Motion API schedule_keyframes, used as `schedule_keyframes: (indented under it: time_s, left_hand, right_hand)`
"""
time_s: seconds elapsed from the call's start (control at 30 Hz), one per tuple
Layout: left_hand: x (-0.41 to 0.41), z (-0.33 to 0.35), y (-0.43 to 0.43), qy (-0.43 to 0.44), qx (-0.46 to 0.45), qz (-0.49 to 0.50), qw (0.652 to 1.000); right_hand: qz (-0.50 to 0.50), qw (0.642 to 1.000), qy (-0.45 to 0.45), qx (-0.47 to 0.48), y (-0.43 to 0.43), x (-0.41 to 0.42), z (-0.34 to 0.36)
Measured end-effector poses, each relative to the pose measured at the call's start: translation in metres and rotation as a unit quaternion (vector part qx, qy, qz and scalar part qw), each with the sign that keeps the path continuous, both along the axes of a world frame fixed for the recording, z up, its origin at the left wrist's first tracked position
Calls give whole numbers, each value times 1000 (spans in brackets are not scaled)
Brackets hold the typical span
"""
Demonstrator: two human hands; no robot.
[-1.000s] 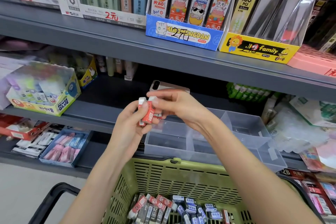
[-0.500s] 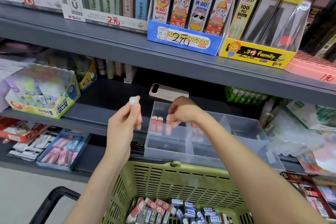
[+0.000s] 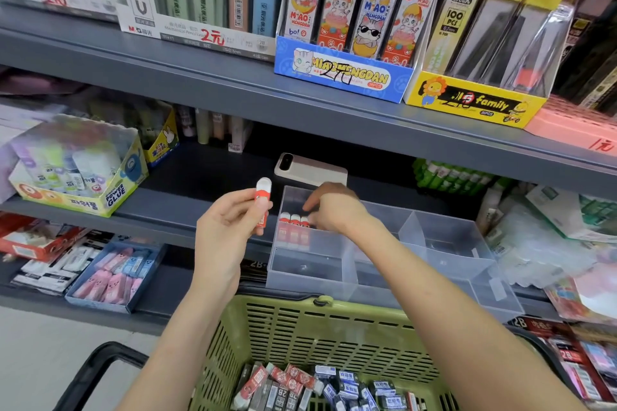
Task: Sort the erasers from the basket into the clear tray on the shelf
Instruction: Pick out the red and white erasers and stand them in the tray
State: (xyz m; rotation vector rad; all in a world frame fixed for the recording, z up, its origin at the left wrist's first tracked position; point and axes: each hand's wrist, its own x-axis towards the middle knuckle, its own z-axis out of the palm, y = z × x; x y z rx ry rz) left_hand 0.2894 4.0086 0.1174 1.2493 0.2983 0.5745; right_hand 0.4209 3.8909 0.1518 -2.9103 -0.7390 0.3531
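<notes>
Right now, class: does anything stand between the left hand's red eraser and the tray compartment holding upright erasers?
Yes: the right hand reaches into that compartment of the clear tray, beside the upright erasers.

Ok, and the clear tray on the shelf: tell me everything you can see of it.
The clear tray is a rectangular box of see-through plastic, open-topped, split by thin walls into several compartments. It sits level at the front of the grey shelf, just beyond the green basket. Three red-and-white erasers stand upright in its back-left compartment, where the right hand reaches in, fingers down at them.
</notes>
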Motion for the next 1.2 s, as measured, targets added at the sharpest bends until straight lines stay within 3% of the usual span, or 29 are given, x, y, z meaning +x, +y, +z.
schedule_keyframes:
  time_s: [0.07,0.13,0.17,0.27,0.37,0.47,0.53,0.6,0.77,0.9,1.2]
  left_hand:
    - [1,1,-2,-1,6,0,1000]
    - [2,2,-5,-8,22,-3,1000]
    - [2,2,-6,-13,35,-8,999]
    - [2,2,-9,-18,74,-32,997]
    - [1,0,-11,11,137,-30,990]
    - [4,-7,-10,90,298,-7,950]
    - [6,-13,-11,126,369,-22,921]
    - [7,-19,-10,161,390,-54,905]
    - [10,-25,-9,173,369,-96,908]
    - [12,-26,-8,169,360,-102,912]
    - [14,-29,-8,172,363,-91,911]
  right_hand:
    - [-12,988,6,151,-10,-6,15]
    - [10,921,156,358,-17,-21,32]
    - [29,885,217,411,-19,-30,38]
    - [72,840,260,472,-17,-47,39]
    - [23,847,208,488,-23,-38,37]
    - [-69,902,120,410,-35,-12,35]
    - [-61,962,64,257,-36,0,27]
    - [-28,989,34,139,-33,3,15]
    - [15,999,-22,18,-22,8,2]
    - [26,998,-12,-61,-15,11,-10]
    - [25,996,31,-74,-10,12,-11]
